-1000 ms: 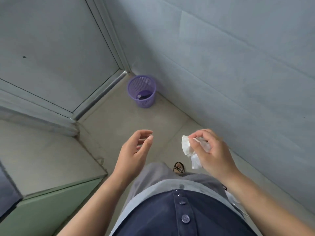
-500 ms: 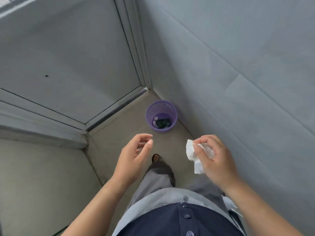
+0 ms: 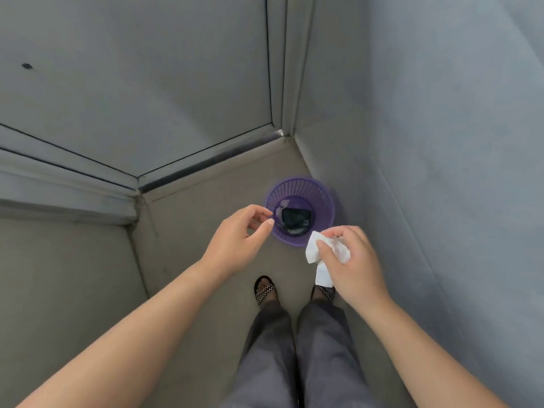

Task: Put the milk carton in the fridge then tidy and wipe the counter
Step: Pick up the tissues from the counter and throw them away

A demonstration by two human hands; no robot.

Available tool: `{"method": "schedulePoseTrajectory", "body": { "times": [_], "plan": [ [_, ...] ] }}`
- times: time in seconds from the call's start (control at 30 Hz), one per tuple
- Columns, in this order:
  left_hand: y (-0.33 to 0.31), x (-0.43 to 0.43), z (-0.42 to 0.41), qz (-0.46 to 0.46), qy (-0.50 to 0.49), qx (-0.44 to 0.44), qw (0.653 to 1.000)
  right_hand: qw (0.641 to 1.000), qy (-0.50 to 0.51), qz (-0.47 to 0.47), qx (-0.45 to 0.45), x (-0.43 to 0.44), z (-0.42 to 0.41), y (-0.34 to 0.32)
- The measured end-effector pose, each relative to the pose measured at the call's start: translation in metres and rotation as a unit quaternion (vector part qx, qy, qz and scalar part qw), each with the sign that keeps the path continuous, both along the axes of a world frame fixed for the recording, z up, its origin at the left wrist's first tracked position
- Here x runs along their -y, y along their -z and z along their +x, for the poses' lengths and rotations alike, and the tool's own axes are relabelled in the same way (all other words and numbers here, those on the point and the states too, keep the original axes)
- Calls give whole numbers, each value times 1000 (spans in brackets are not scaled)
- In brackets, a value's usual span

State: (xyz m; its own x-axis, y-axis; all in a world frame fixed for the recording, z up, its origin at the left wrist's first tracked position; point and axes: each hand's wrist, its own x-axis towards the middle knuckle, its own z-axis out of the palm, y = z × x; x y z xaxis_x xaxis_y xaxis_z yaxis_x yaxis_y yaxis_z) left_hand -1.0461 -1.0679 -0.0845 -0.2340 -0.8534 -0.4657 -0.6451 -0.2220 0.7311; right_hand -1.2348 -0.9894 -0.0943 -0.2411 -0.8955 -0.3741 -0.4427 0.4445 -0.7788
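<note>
My right hand [image 3: 351,260] grips a crumpled white paper towel [image 3: 316,254], held just right of and nearer than a purple mesh waste basket [image 3: 323,195]. The basket stands on the floor in the corner and holds a dark wrapper and some scraps. My left hand [image 3: 238,240] hovers at the basket's left rim with curled fingers, holding nothing. No milk carton, fridge or counter is in view.
A grey wall [image 3: 441,142] rises close on the right. A grey door with a metal threshold [image 3: 206,163] lies ahead on the left. A raised ledge [image 3: 59,275] runs along the left. My sandalled feet [image 3: 265,290] stand on the floor just short of the basket.
I have stepped closer to the basket, which now lies directly under my hands. Both hands have reached forward over it; the paper towel stays in my right hand.
</note>
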Motion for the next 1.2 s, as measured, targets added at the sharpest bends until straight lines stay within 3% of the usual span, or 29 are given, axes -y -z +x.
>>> {"method": "schedulePoseTrajectory", "body": {
  "times": [0.23, 0.57, 0.67, 0.77, 0.9, 1.1, 1.2],
  "plan": [
    [210, 62, -3, 55, -94, 37, 993, 999, -10, 47, -25, 75, -15, 169],
    [414, 93, -16, 3, -4, 150, 989, 997, -35, 70, -20, 103, -26, 358],
    [436, 90, -11, -31, 53, 138, 989, 996, -42, 75, -39, 112, -24, 395],
    [437, 88, -11, -35, 47, 119, 991, 996, -25, 72, -48, 123, -17, 419],
    [430, 86, -16, -22, 34, 90, 995, 979, -96, 129, -123, 121, -14, 435],
    [413, 95, -11, 102, 58, 150, 982, 975, -118, 134, -130, 103, -17, 401],
    [385, 98, -3, 98, 70, 177, 977, 975, -122, 128, -138, 94, -16, 369]
  ]
}}
